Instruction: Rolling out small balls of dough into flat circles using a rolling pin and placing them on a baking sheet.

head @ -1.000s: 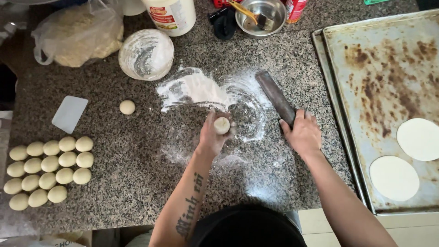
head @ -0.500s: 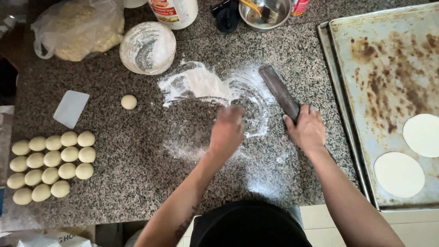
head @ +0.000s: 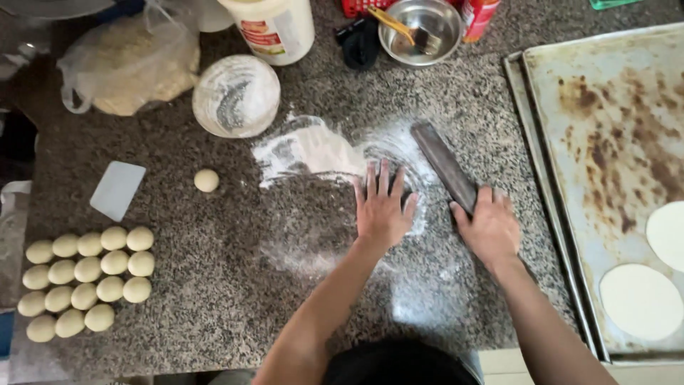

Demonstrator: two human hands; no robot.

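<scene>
My left hand [head: 383, 207] lies flat on the floured granite counter [head: 235, 285], palm down with fingers spread. The dough ball it held a moment ago is hidden, presumably under the palm. My right hand [head: 490, 228] rests over the near end of a dark rolling pin [head: 440, 160], which lies slanted toward the far left. A patch of white flour [head: 310, 148] spreads just beyond my left fingers. One loose dough ball [head: 206, 180] sits to the left.
Several dough balls [head: 85, 278] stand in rows at the left, beside a pale scraper [head: 117, 190]. A flour bowl [head: 236, 96], plastic bag [head: 128, 64], white tub [head: 274, 25] and metal bowl [head: 420, 28] line the back. A stained baking tray [head: 613, 107] on the right holds two flattened discs [head: 641, 299].
My left hand had a dough ball in its fingertips; it has turned palm down and now presses flat on the counter over it. The right hand stays on the rolling pin.
</scene>
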